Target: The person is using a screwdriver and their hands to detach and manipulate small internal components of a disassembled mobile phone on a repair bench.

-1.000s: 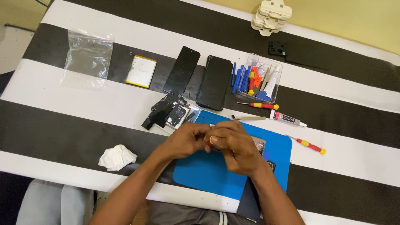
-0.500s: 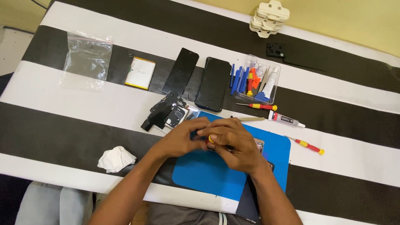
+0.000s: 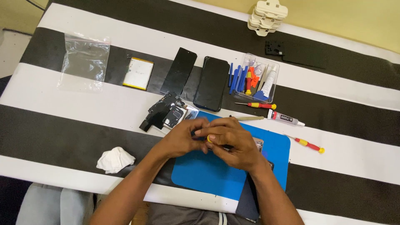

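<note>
Both hands meet over the blue work mat (image 3: 208,175) near the table's front edge. My right hand (image 3: 233,143) is closed around a small tool with a yellow tip (image 3: 209,138), probably a screwdriver. My left hand (image 3: 181,139) presses against it from the left, fingers curled; what they pinch is hidden. A small phone part (image 3: 259,144) peeks out from under my right hand. Just beyond the hands lie black phone pieces (image 3: 164,113) and metal tweezers (image 3: 248,118).
On the striped table lie two black phone panels (image 3: 179,77) (image 3: 211,83), a battery (image 3: 138,73), a clear bag (image 3: 83,61), a tray of tools (image 3: 256,78), two red-yellow screwdrivers (image 3: 256,105) (image 3: 308,144), a glue tube (image 3: 285,118), a crumpled tissue (image 3: 115,159), a white stack (image 3: 268,16).
The hands stay together over the mat with only small finger shifts; the yellow tip now shows between them.
</note>
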